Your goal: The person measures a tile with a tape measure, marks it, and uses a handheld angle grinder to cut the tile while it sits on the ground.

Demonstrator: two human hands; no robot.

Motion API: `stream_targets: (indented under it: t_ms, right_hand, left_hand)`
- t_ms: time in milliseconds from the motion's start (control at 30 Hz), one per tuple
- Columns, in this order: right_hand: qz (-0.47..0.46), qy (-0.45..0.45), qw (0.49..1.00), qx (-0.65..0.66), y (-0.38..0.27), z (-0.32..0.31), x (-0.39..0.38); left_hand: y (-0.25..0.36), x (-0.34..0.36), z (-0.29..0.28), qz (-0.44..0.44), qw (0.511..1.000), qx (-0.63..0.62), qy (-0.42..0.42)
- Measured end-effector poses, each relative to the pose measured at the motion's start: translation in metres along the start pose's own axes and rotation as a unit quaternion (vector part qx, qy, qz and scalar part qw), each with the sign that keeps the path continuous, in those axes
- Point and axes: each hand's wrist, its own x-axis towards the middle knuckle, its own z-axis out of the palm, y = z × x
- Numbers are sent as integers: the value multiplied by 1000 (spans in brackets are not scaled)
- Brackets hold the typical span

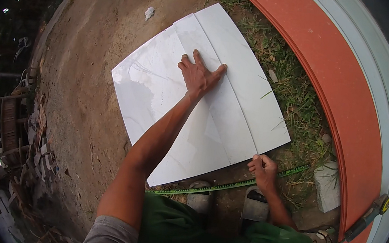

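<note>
A large white panel (147,111) with faint grey marbling lies on the ground, with a narrow white strip (232,111) lengthwise on it. My left hand (199,76) rests on the strip and panel, fingers spread. At the strip's lower end, my right hand (263,171) has curled fingers against the edge; whatever is inside them is hidden. A green tape measure (215,187) stretches along the ground just below the panel, near my sandalled feet.
A corded angle grinder (364,222) lies on the orange and pale blue step (344,91) at right. A grey concrete block (326,186) sits in the grass beside it. Scrap wood and debris (21,149) pile up at left. A white scrap (149,13) lies on the dirt.
</note>
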Motion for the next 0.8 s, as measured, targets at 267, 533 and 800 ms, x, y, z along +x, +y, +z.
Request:
stream_targets:
  t_ms: [267, 533, 800]
  right_hand:
    - [-8, 3, 1000, 3, -4, -4, -2]
    - [-12, 8, 1000, -16, 20, -5, -9]
    - [-15, 31, 999, -15, 6, -5, -13]
  left_hand:
    - [12, 2, -2, 8, 1000, 26, -4]
    - [-17, 7, 6, 6, 998, 50, -37]
    - [-21, 19, 22, 26, 996, 80, -28]
